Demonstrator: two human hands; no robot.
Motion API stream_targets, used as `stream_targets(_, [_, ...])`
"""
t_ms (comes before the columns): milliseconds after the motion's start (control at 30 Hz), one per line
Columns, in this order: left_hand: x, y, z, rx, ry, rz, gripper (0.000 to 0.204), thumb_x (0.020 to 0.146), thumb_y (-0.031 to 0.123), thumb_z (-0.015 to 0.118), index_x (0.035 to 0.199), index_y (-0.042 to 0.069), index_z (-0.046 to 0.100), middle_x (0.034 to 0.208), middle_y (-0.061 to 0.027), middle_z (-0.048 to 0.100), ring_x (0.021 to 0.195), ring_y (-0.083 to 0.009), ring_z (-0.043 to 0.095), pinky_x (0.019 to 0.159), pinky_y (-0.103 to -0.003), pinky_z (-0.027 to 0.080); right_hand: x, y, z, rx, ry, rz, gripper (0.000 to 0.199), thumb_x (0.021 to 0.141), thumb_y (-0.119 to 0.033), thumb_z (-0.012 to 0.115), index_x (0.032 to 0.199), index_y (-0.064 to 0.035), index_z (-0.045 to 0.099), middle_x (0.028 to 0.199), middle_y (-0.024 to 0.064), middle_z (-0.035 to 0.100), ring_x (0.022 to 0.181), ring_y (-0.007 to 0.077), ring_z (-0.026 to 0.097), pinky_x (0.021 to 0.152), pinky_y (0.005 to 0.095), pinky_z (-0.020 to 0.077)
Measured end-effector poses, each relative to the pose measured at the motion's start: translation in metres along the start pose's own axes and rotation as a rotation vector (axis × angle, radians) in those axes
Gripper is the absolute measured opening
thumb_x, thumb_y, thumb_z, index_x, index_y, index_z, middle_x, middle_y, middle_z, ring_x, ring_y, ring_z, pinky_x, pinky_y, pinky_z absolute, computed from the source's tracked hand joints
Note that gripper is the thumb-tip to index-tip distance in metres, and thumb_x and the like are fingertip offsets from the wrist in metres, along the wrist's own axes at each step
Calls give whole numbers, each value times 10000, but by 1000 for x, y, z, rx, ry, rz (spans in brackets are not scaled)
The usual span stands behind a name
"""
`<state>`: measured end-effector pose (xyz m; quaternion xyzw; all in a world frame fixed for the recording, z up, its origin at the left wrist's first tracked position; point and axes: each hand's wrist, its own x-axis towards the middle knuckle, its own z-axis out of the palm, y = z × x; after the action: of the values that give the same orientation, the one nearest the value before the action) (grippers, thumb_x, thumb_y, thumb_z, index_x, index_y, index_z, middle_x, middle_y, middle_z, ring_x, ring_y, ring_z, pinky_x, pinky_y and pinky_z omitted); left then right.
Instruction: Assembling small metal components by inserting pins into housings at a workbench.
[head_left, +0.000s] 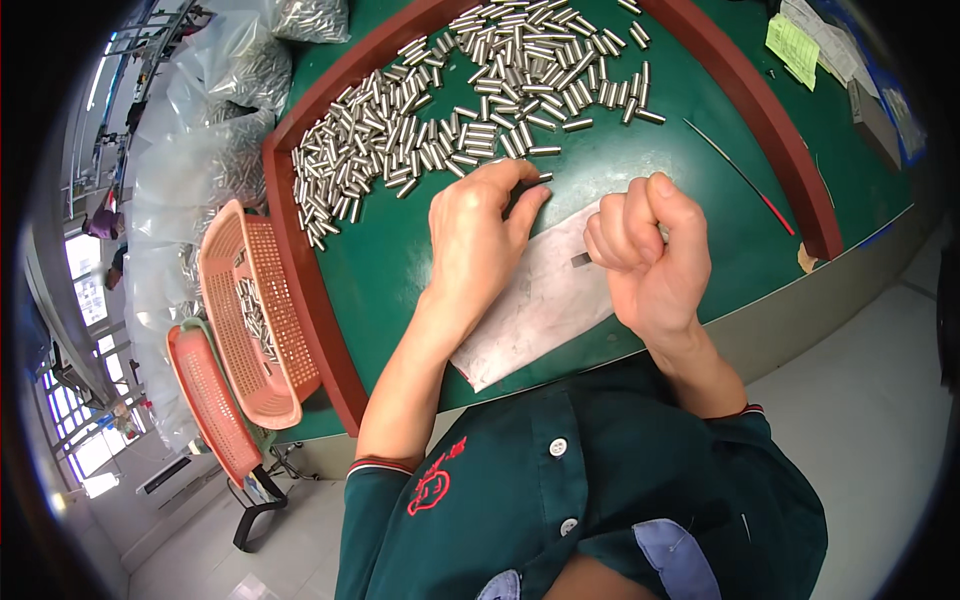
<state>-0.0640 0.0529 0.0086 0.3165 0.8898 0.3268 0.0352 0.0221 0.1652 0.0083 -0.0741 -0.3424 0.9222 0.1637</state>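
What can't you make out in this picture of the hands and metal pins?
Head view:
- Left hand: its fingertips hide whatever they pinch.
- Right hand: the curled fingers hide whether it holds anything.
- White sheet: partly covered by both hands.
- Yellow paper: print too small.
- Pile of pins: cut off at the top edge.

Green-topped workbench (700, 230) edged with a dark red raised rim (310, 290). Pale grey floor (860, 400) below and to the right. At left, two salmon plastic baskets (225, 300), clear plastic bags (200, 130) stacked behind. Bright daylight through windows (85, 270) at far left. Yellow-green paper (793, 45) at top right.
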Motion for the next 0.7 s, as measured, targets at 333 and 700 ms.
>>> stream_targets(333, [-39,21,-15,-49,-264,-131,86,701,73,638,721,17,576,486,-103,468,409,-219,465,419,-318,357,1,-1,-2,14,57,-10,400,888,-238,302,506,-123,265,429,-30,231,405,70,149,402,243,157])
stream_targets(700, [-59,6,-3,-178,-196,-202,88,681,37,657,690,14,572,469,-67,429,396,-180,409,411,-294,343,1,9,7,-75,-33,13,399,894,-235,298,514,-113,273,430,-33,233,404,66,147,393,244,150])
